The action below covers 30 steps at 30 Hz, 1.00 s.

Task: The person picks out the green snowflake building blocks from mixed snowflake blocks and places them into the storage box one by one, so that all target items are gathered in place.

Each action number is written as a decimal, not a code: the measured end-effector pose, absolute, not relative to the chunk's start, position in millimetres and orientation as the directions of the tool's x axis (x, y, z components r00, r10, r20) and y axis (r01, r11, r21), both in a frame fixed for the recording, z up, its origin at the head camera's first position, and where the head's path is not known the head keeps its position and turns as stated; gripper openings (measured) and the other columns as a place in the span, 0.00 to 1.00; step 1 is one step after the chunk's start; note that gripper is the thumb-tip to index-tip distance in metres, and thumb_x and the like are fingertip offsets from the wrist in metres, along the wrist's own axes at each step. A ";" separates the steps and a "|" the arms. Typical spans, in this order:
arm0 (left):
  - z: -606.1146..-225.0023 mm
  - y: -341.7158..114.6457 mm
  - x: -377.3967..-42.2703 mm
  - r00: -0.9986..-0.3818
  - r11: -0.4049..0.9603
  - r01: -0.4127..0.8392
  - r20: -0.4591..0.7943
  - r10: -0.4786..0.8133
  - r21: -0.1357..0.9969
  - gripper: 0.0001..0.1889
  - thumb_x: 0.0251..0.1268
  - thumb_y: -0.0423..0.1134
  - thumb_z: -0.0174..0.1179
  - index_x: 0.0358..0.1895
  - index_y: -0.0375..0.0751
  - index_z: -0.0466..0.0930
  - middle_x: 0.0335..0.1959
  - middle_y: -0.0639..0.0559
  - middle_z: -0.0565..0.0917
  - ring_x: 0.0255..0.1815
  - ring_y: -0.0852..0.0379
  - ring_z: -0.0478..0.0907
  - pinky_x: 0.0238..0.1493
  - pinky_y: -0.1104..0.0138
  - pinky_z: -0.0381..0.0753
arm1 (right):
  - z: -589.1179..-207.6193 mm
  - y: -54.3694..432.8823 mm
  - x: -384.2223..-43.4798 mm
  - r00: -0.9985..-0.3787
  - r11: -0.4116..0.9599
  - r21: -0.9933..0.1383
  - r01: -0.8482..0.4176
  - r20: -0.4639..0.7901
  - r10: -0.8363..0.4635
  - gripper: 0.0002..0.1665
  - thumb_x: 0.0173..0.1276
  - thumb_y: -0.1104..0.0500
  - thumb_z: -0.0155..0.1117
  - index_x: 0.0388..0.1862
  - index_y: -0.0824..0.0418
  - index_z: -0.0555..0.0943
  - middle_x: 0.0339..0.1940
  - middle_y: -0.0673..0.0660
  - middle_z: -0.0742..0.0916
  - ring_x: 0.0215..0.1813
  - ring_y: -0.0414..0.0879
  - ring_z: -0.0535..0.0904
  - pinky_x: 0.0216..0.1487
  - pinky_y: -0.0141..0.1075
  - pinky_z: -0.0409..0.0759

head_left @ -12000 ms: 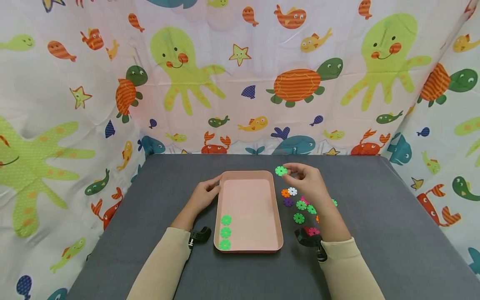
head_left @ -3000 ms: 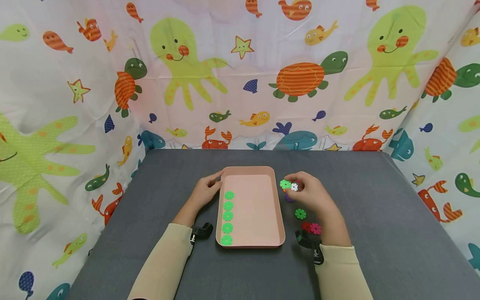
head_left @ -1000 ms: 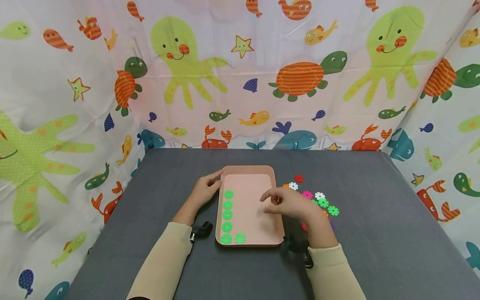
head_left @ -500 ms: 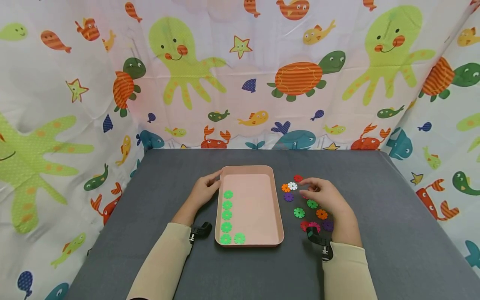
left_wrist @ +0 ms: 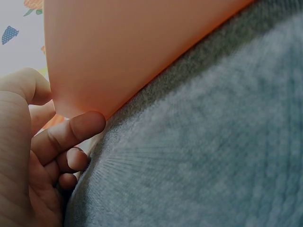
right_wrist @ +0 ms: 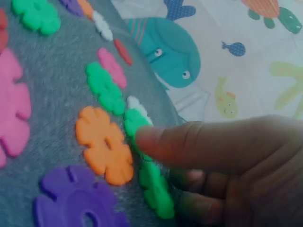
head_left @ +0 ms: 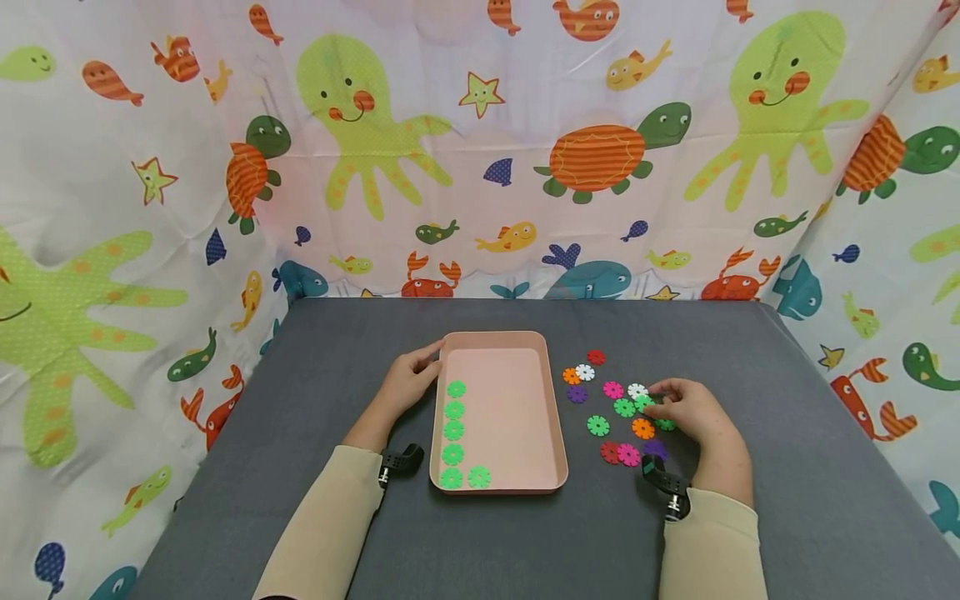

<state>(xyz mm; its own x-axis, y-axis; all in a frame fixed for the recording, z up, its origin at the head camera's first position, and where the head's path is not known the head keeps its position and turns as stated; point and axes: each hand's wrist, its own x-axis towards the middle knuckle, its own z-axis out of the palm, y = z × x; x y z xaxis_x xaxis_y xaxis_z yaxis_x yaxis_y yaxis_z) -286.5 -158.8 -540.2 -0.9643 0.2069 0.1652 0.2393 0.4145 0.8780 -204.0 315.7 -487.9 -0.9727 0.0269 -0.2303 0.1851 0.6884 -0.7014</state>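
My left hand (head_left: pixel 407 385) holds the pink tray (head_left: pixel 496 337) by its far left corner, thumb and fingers against the outer wall. In the left wrist view, the fingertips (left_wrist: pixel 92 124) touch the tray's wall (left_wrist: pixel 123 47). Inside the tray, green flower-shaped discs (head_left: pixel 453 430) form a column along the left side, and another green disc (head_left: pixel 479 477) lies beside the lowest. My right hand (head_left: pixel 696 408) is low over the loose discs, thumb and index finger at the edges of a green flower-shaped disc (right_wrist: pixel 132 122) on the table; the far fingertips are partly hidden.
Loose flower-shaped discs lie right of the tray, including a red disc (head_left: pixel 596 357), an orange disc (head_left: pixel 642 428), a purple disc (head_left: pixel 577 394) and a pink disc (head_left: pixel 628 455). A white disc (head_left: pixel 637 390) touches the green group. A patterned curtain (head_left: pixel 480 167) backs the grey table (head_left: pixel 360 325).
Over the twelve seconds, the green column grew from three discs, and one disc started a second column. My right hand has moved from above the tray rightward to the loose discs. My left hand stays put.
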 end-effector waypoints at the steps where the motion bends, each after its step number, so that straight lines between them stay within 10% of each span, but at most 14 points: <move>1: -540.1 -158.8 -286.3 -0.965 0.414 0.238 0.165 0.206 0.878 0.24 0.78 0.41 0.58 0.74 0.55 0.75 0.17 0.49 0.74 0.22 0.53 0.70 0.29 0.64 0.68 | -488.9 316.6 -203.7 -0.970 0.694 -0.692 0.197 -0.242 0.033 0.26 0.68 0.55 0.72 0.58 0.71 0.80 0.28 0.54 0.73 0.33 0.49 0.69 0.35 0.42 0.64; 17: -540.6 -157.9 -286.7 -0.967 0.412 0.232 0.163 0.197 0.881 0.24 0.78 0.40 0.58 0.73 0.55 0.75 0.19 0.48 0.76 0.25 0.52 0.73 0.31 0.63 0.70 | -495.9 312.4 -209.4 -0.983 0.751 -0.634 0.183 -0.142 0.120 0.17 0.69 0.57 0.69 0.49 0.68 0.81 0.39 0.61 0.82 0.40 0.55 0.75 0.39 0.43 0.72; 30: -541.5 -158.1 -287.0 -0.967 0.408 0.228 0.159 0.197 0.884 0.24 0.78 0.40 0.58 0.74 0.53 0.75 0.20 0.48 0.76 0.25 0.52 0.73 0.31 0.63 0.70 | -463.9 282.3 -209.8 -0.994 0.588 -0.804 0.091 -0.038 0.102 0.18 0.72 0.51 0.68 0.50 0.64 0.84 0.43 0.60 0.85 0.43 0.57 0.78 0.41 0.42 0.79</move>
